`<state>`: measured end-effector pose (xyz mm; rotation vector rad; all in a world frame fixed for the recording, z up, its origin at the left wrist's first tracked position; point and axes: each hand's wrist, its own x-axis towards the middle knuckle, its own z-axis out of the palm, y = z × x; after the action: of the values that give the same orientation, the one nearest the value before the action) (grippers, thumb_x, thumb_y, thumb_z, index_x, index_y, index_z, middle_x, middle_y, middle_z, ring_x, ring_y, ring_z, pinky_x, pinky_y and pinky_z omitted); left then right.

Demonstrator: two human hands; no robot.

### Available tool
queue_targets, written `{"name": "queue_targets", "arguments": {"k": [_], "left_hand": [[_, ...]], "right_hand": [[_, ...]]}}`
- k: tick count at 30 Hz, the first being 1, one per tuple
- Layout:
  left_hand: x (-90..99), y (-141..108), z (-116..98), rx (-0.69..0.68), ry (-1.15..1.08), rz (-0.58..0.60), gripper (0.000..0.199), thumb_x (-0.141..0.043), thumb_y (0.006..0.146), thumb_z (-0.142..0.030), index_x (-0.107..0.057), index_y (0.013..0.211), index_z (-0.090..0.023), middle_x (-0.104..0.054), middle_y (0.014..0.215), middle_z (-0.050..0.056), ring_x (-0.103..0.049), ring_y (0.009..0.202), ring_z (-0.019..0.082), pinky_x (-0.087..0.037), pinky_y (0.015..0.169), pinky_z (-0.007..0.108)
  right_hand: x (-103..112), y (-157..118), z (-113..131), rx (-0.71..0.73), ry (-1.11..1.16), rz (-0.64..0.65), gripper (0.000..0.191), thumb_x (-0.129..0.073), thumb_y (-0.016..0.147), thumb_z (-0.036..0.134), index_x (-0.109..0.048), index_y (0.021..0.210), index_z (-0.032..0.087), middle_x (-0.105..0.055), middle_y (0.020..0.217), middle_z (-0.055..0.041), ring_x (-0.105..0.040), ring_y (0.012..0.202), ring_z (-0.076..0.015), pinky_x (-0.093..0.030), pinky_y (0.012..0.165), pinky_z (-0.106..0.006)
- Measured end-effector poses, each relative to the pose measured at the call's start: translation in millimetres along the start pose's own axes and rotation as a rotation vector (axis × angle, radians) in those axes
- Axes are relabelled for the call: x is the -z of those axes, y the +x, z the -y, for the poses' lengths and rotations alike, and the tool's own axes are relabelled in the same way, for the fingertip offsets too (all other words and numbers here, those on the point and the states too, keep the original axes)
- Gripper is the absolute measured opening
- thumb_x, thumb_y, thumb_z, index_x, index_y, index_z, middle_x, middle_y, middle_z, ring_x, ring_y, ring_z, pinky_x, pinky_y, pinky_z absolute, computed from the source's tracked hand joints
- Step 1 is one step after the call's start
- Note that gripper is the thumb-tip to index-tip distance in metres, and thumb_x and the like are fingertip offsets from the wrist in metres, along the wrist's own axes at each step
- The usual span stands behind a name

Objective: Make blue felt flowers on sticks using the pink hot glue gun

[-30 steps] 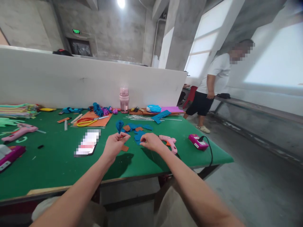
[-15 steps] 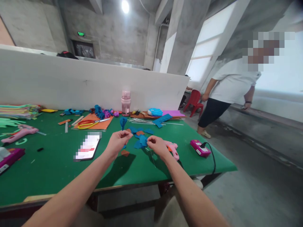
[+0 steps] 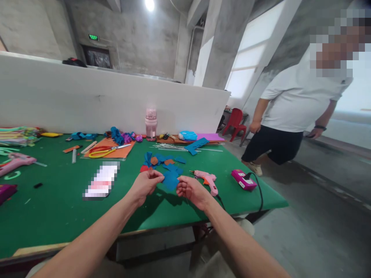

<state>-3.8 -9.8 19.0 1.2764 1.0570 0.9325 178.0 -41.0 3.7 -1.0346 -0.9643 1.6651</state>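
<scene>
Between my two hands is a blue petal-shaped piece (image 3: 171, 180). My left hand (image 3: 147, 184) pinches its left edge, and the fingertips of my right hand (image 3: 191, 190) close on its right edge. A rolled blue piece (image 3: 147, 158) stands up just beyond my left hand, beside a red piece (image 3: 144, 168); whether my left fingers also hold it is hidden. More blue pieces (image 3: 173, 168) and orange-brown pieces (image 3: 154, 160) lie behind the hands. To the right of my right hand rests a pink glue gun (image 3: 207, 179).
On the green table (image 3: 69, 220) are a phone (image 3: 102, 179), yellow-and-red-handled scissors (image 3: 100, 152), a pink bottle (image 3: 151, 125), wires (image 3: 171, 147) and a magenta box (image 3: 243, 180) with a cable. A person (image 3: 298, 100) stands beyond the table's right end.
My hands have come closer together, and the blue piece is now stretched between them. The glue gun shows more fully. The person at the right appears closer.
</scene>
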Motion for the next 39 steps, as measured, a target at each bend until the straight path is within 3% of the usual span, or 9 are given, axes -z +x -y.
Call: {"name": "queue_targets", "arguments": {"k": [3,6,10,19,27,39], "left_hand": [[0.8,1,1,0.008,0.117,0.023,0.028,-0.066,0.059,-0.039,-0.055,0.068,-0.015,-0.038,0.042,-0.008,-0.025,0.032,0.003,-0.013,0.033,0.018],[0.3,-2,0,0.008,0.206,0.033,0.025,-0.066,0.059,-0.036,-0.057,0.066,-0.014,-0.040,0.042,-0.007,-0.026,0.034,0.004,-0.014,0.034,0.018],[2.2,-8,1,0.016,0.276,0.086,0.020,-0.065,0.058,-0.033,-0.058,0.061,-0.015,-0.045,0.043,-0.006,-0.027,0.035,0.004,-0.016,0.035,0.018],[0.9,-11,5,0.063,0.310,0.110,0.023,-0.065,0.058,-0.037,-0.059,0.064,-0.016,-0.044,0.043,-0.007,-0.027,0.034,0.005,-0.016,0.035,0.019],[-8.4,-9,8,0.079,0.217,0.034,0.026,-0.066,0.056,-0.038,-0.057,0.065,-0.016,-0.044,0.045,-0.007,-0.027,0.035,0.004,-0.017,0.035,0.018],[-7.7,-10,7,0.069,0.216,0.015,0.024,-0.067,0.056,-0.036,-0.058,0.063,-0.015,-0.043,0.042,-0.007,-0.027,0.034,0.004,-0.017,0.035,0.019]], "right_hand": [[2,1,-3,0.062,-0.149,-0.032,0.032,-0.057,0.070,0.045,-0.056,0.077,0.015,-0.056,0.060,0.0010,-0.053,0.051,-0.0082,-0.042,0.052,-0.020],[2,1,-10,0.172,-0.406,-0.047,0.023,-0.064,0.064,0.036,-0.057,0.073,0.016,-0.055,0.054,0.0036,-0.049,0.046,-0.0067,-0.040,0.048,-0.019],[-1,-2,-23,0.140,-0.567,0.007,0.014,-0.060,0.067,0.030,-0.055,0.069,0.016,-0.058,0.052,0.0028,-0.049,0.041,-0.0065,-0.039,0.042,-0.017],[-6,-7,-25,0.098,-0.565,-0.034,0.011,-0.055,0.069,0.027,-0.051,0.072,0.017,-0.063,0.053,0.0011,-0.047,0.035,-0.0058,-0.032,0.031,-0.014],[-6,-9,-22,0.107,-0.485,0.000,0.014,-0.055,0.070,0.029,-0.050,0.074,0.017,-0.063,0.053,0.0014,-0.049,0.036,-0.0064,-0.033,0.032,-0.014],[-5,-10,-22,0.111,-0.625,0.024,0.018,-0.051,0.074,0.036,-0.050,0.070,0.018,-0.061,0.054,0.0006,-0.048,0.039,-0.0081,-0.033,0.036,-0.017]]}}
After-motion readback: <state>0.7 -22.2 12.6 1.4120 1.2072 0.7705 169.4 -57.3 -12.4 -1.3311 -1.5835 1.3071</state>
